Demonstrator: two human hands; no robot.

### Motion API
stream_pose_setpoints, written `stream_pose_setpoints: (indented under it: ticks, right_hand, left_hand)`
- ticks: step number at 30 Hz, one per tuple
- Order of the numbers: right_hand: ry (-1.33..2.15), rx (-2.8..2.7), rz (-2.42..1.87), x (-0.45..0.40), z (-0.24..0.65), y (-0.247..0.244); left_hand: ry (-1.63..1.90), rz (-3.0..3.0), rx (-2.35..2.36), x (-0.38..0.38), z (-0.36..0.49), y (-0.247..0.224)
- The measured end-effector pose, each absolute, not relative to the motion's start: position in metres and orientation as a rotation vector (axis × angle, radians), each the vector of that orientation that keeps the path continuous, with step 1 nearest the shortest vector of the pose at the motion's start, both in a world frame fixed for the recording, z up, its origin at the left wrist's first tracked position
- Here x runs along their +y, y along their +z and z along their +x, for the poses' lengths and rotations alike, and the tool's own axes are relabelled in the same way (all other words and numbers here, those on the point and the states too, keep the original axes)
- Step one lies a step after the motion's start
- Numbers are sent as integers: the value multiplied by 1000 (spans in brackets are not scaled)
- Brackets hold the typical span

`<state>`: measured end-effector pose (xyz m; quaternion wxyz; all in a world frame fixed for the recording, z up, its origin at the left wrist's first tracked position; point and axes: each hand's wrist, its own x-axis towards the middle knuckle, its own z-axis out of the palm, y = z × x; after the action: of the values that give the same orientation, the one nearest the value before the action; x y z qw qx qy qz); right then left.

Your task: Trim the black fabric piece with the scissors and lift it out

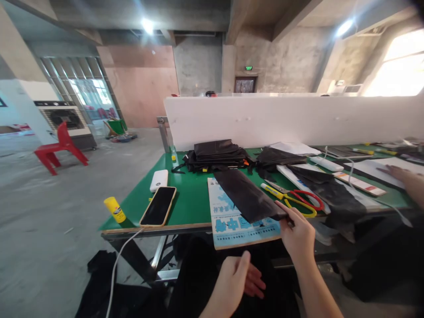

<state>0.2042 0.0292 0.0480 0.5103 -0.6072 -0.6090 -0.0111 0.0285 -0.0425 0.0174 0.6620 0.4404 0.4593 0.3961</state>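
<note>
My right hand [296,232] pinches the lower right corner of a folded black sheet [247,194]. That sheet lies slanted over a blue and white book [228,229], which juts past the table's front edge. Below the book, above my lap, my left hand [236,278] holds nothing, its fingers loosely curved and the thumb apart. Beside the black sheet on the right are a yellow glue stick [272,191] and scissors [303,202] with red and yellow handles. Behind the book sits a stack of folded black material [218,155].
On the green table [188,198] at left are a phone [159,206], a white power bank [159,180] and a yellow glue stick [114,209]. More black sheets [331,190] lie right. Another person's hand [402,176] rests on papers. A white partition [281,121] stands behind.
</note>
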Motion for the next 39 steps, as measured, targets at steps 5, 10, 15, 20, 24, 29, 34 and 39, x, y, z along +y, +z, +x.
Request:
stream_pose_setpoints:
  ticks: [5,10,15,20,24,29,34,39]
  right_hand:
    - [30,-1349,-1487,32,205,55]
    - [71,-1294,-1485,36,208,53]
    - [-12,-1340,-1509,41,215,40]
    - [-73,-1411,-1472,39,212,39]
    - [-109,-1568,-1417,32,206,35]
    - [-159,-2097,-1253,30,208,26]
    - [85,-2595,-1086,18,196,64]
    - [703,-2296,-913,5,112,91]
  left_hand:
    - [960,2113,1174,-8,27,66]
    - [620,2738,1139,42,64,61]
    - [305,2697,1258,73,74,34]
    - [274,2606,1607,115,2,29]
    - [443,2399,2130,122,-73,28]
    - [620,2140,2632,82,-139,21]
    - [623,1958,2848,52,-181,15]
    - [767,1917,2769,51,-193,22]
